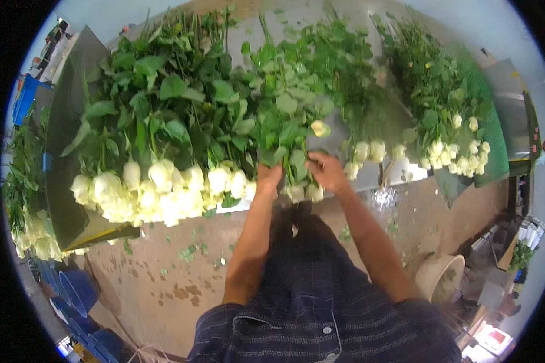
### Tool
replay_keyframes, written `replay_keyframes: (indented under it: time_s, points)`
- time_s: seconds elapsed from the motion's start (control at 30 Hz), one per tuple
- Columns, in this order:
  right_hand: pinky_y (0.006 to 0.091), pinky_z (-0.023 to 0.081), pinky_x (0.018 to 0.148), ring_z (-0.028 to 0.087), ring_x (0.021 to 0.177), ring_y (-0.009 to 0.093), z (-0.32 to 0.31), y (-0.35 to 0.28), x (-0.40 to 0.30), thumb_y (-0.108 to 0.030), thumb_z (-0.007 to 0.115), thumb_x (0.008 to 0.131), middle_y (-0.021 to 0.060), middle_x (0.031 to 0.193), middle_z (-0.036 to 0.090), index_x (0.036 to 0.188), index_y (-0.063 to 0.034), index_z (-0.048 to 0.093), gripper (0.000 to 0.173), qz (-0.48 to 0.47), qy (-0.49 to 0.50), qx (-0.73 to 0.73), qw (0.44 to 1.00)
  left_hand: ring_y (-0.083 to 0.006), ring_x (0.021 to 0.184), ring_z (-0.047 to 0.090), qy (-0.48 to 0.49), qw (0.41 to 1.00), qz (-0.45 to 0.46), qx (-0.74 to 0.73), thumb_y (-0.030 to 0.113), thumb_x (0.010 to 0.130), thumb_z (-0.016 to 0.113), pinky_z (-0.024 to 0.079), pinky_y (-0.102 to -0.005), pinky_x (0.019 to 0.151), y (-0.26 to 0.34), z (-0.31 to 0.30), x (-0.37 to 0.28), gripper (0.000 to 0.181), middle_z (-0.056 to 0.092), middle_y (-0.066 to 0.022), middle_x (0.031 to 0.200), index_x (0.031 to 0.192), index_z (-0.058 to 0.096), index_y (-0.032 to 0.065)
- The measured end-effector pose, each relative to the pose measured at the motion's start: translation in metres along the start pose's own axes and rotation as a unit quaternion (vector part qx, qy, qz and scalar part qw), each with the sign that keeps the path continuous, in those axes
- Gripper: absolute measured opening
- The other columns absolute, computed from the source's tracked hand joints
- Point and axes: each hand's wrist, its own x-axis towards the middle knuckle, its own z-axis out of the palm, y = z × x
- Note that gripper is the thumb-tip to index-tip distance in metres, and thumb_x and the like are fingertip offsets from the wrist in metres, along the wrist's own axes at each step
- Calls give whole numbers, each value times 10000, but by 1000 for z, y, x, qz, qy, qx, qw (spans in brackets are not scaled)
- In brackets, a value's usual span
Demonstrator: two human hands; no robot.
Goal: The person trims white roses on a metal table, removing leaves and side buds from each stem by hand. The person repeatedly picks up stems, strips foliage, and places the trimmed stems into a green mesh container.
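Observation:
Two white roses (305, 193) on leafy stems lie before me, heads at the table's near edge. My left hand (268, 178) reaches in beside their stems from the left; leaves hide its fingers, so its grip is unclear. On the other side, my right hand (329, 172) has bent fingers, with thumb and fingertips at the edge of a stem and leaf (298, 164). Whether they pinch it cannot be made out. Just above that hand is a single yellowish-white rose (319, 128). Green foliage (286, 102) spreads across the table beyond both hands.
To the left lies a large heap of white roses (161, 190), beside a dark upright panel (75, 136). Smaller white roses (458, 156) lie at the right near green netting (490, 122). Blue buckets (79, 290) and a pale bucket (440, 277) stand below. Loose leaves (190, 252) litter the floor.

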Motion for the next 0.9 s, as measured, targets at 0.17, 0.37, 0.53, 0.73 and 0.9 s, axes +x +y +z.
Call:
replay_keyframes:
  time_s: [0.17,0.37,0.53,0.73,0.9]
  points:
    - [291,498,700,602,785,128,15,-19,-8,-210,681,834,112,879,672,1117,34,607,381,49,-11,82,995,-223,1086,519,-2,1000,-5,-17,251,825,698,465,-350,882,20,14,-9,618,516,-119,1262,1320,415,14]
    - [246,463,621,534,674,62,3,-60,-21,-128,617,843,34,801,662,1083,26,617,285,-14,-27,208,978,-180,853,572,19,999,-9,-47,201,849,658,476,-301,711,47,35,-36,372,601,-99,1023,1130,547,-17]
    - [303,503,651,600,751,130,-20,-103,-52,-106,630,844,150,842,662,1137,19,589,321,-74,-44,203,975,-188,846,589,47,996,56,-59,211,875,606,497,-320,682,62,29,-68,299,634,-136,937,1021,593,-49]
    - [283,506,612,586,698,104,-30,-116,-82,-137,553,920,47,808,644,1057,30,606,222,-82,-14,261,962,-113,859,522,69,957,278,-41,189,903,600,445,-271,728,134,-30,-159,259,618,-31,957,1103,596,26]
    - [250,476,593,565,676,102,-1,-85,-67,-132,523,929,49,795,614,1048,41,587,220,-99,-116,185,971,-70,568,473,196,923,313,104,264,902,606,395,-249,498,205,-142,-258,257,537,27,650,910,607,6]
